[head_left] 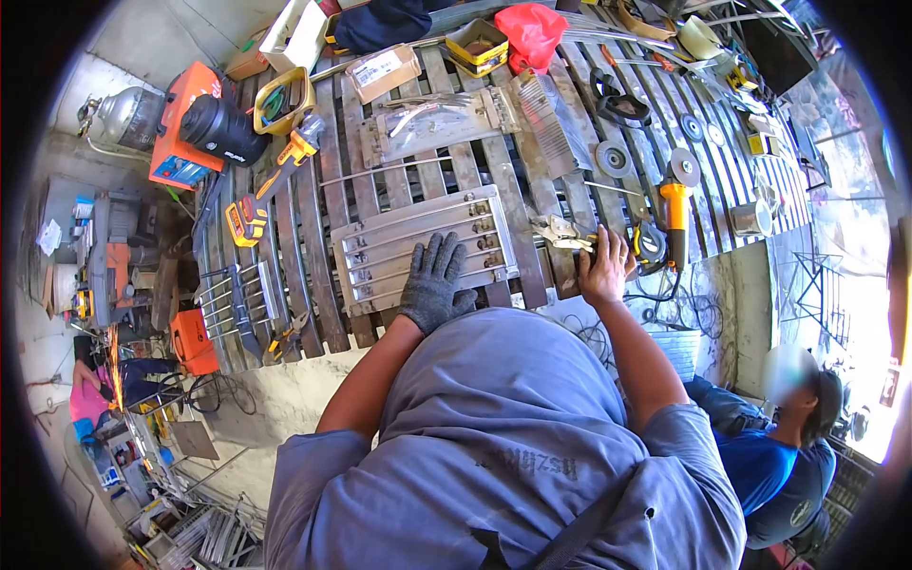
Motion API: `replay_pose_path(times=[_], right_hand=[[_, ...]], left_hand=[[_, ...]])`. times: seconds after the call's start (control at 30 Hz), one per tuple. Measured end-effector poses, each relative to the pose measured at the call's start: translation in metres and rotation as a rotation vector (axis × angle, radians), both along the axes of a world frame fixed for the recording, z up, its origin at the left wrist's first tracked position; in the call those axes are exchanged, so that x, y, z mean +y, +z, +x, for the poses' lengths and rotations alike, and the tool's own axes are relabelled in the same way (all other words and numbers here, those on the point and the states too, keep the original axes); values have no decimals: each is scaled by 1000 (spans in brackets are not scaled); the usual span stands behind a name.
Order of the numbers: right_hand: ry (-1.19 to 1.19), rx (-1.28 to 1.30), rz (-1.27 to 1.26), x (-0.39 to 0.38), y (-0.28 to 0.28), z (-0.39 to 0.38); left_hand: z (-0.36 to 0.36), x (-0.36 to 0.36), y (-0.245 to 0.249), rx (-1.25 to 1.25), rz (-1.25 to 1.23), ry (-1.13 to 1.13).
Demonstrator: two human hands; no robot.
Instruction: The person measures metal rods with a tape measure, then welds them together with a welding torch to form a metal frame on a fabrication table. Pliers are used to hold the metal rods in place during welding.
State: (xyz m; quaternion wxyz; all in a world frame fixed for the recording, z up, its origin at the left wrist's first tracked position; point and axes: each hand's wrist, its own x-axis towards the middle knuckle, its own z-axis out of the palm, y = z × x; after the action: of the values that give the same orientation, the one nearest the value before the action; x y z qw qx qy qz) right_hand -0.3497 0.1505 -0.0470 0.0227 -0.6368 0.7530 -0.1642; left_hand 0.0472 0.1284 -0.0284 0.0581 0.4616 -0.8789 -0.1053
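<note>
On the slatted table lies a flat metal frame (pixel 380 249) with several parallel rods across it. My left hand (pixel 437 277), in a dark grey glove, rests on its lower part with the fingers spread. My bare right hand (pixel 606 270) is at the table's front edge, right of the frame, beside metal locking pliers (pixel 562 231). Its fingers are bent at the pliers' handle end; whether they grip it is hard to tell. A tape measure (pixel 650 243) and a yellow angle grinder (pixel 676 204) lie just right of that hand.
A yellow cordless tool (pixel 271 185), cutters (pixel 288 334) and a rack of rods (pixel 233 304) lie on the left. Further back are a cardboard box (pixel 383 73), a red bag (pixel 530 36) and grinding discs (pixel 614 159). A person in blue (pixel 760 465) is at lower right; sparks fly at far left.
</note>
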Motion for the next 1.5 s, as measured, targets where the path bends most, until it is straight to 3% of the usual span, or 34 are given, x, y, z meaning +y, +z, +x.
replay_pose_path(times=[0.4, 0.47, 0.57, 0.8, 0.87, 0.97, 1.07, 1.2, 1.3, 1.5], right_hand=[[-14, 24, -40, 1, -2, 1], [-21, 17, -40, 3, 0, 1], [6, 11, -64, 3, 4, 0], [-17, 28, -27, 1, 0, 3], [-6, 47, -32, 0, 2, 3], [-3, 51, -28, 1, 0, 3], [-3, 55, -11, 0, -2, 0], [-7, 37, -14, 0, -3, 1], [-28, 32, 6, 0, 0, 3], [-23, -31, -12, 0, 4, 1]], left_hand=[[5, -5, -7, 36, 15, -31], [5, -8, 2, 59, 68, -34], [4, -23, 37, 23, -58, 32], [8, -68, 82, 205, -250, 233], [6, -65, 70, 171, -267, 243], [7, -46, 24, -92, 24, 218], [3, -46, 18, -18, 5, 243], [2, -45, 56, 66, -106, 286], [12, -44, 21, -46, -49, 289], [14, -47, 3, -19, -19, 263]])
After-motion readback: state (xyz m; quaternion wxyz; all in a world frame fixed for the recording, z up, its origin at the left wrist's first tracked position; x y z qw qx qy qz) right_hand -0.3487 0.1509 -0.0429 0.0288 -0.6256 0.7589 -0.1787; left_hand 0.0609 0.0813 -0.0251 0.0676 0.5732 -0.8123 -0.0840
